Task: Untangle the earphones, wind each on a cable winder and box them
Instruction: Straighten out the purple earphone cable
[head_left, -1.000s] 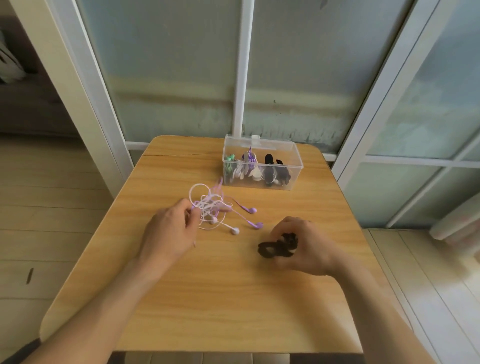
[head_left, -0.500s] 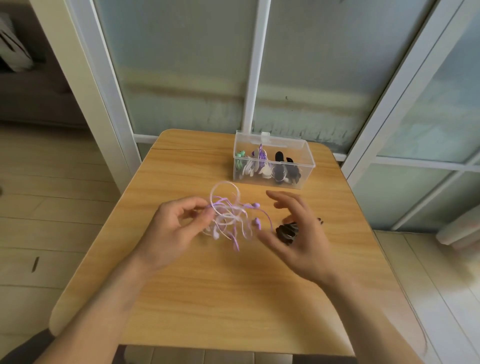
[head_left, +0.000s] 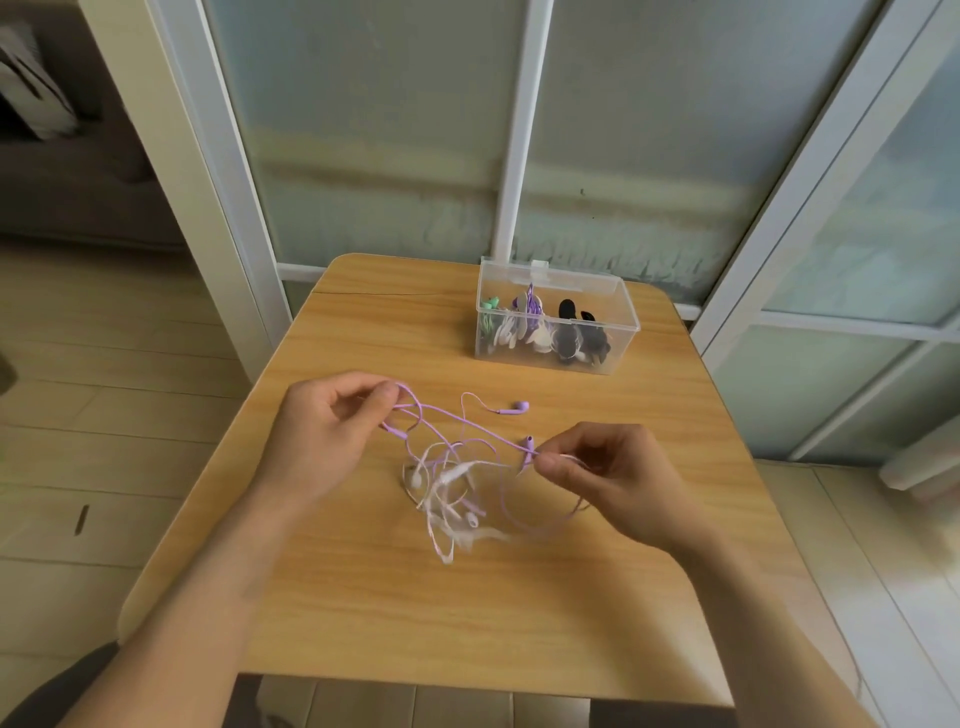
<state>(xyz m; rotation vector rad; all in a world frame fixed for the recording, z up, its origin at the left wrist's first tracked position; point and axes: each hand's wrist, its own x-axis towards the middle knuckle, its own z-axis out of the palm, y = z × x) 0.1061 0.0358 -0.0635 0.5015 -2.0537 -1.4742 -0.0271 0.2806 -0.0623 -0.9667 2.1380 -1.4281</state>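
Note:
A tangle of purple and white earphones (head_left: 457, 483) hangs between my hands above the wooden table (head_left: 415, 613). My left hand (head_left: 322, 441) pinches the purple cable at its upper left. Near one purple earbud, my right hand (head_left: 608, 478) pinches the cable on the right. A second purple earbud (head_left: 519, 407) hangs out beyond the tangle. The white strands are blurred. The black wound bundle seen earlier is hidden from view.
A clear plastic box (head_left: 556, 317) stands open at the table's far right, with several wound earphones in green, white, purple and black inside. Glass door panels rise behind the table. Tiled floor lies on both sides.
My right hand let go of the black bundle and took hold of the purple cable. Both hands lifted the tangle off the table and pulled it apart sideways.

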